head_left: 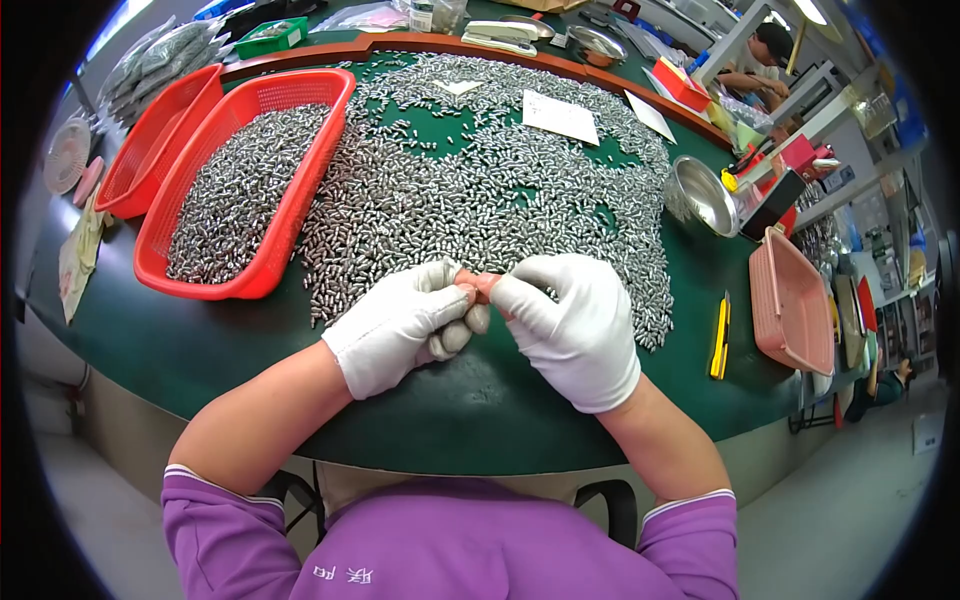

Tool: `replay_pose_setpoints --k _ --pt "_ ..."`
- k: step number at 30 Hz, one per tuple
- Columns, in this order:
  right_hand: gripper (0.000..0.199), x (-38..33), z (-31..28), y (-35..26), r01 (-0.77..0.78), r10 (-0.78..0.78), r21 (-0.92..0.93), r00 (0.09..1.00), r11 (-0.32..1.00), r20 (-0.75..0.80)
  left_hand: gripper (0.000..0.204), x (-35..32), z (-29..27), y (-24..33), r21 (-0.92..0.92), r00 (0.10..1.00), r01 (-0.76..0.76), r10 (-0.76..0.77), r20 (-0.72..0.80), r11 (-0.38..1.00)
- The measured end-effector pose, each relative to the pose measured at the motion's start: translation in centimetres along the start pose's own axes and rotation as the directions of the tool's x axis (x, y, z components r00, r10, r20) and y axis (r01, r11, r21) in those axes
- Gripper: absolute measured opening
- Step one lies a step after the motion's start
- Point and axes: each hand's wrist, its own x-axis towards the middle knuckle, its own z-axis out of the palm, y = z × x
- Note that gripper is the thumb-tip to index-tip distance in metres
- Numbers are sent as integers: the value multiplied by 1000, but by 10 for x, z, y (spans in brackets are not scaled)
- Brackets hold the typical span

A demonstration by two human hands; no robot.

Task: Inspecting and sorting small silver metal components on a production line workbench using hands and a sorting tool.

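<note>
My left hand (392,322) and my right hand (578,330) meet over the near side of a green tabletop (460,420). Both wear white gloves that leave some fingertips bare. Thumb and finger of each hand are pinched together, tip almost against tip. Whatever lies between them is hidden or too small to make out. Just beyond the hands spreads a wide layer of small, shiny, silvery metal parts (430,210), short and rounded. To the left, a red plastic basket (215,289) holds a heap of similar parts.
Another red basket (130,200) stands at far left. White paper cards (560,117) lie on the parts. At right are a metal bowl (684,187), a yellow utility knife (720,335) and a pink basket (768,310). A wooden rail (400,40) edges the back; another person (768,65) sits beyond.
</note>
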Motion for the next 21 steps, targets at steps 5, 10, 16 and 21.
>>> replay_pose_setpoints --k 5,10,16,21 --pt "23 -1 -1 2 -81 82 38 997 996 -18 11 0 -2 3 -24 999 -20 21 34 1000" --pt "22 -6 4 7 -134 137 101 991 986 -14 13 1 1 3 -15 999 -40 40 15 999" --pt "25 -7 9 3 -91 88 67 995 994 43 15 -3 -11 14 9 950 -306 306 -66 952" --pt "24 -10 7 -1 -99 97 61 995 993 29 9 -12 -19 59 428 470 -609 739 -484 668"
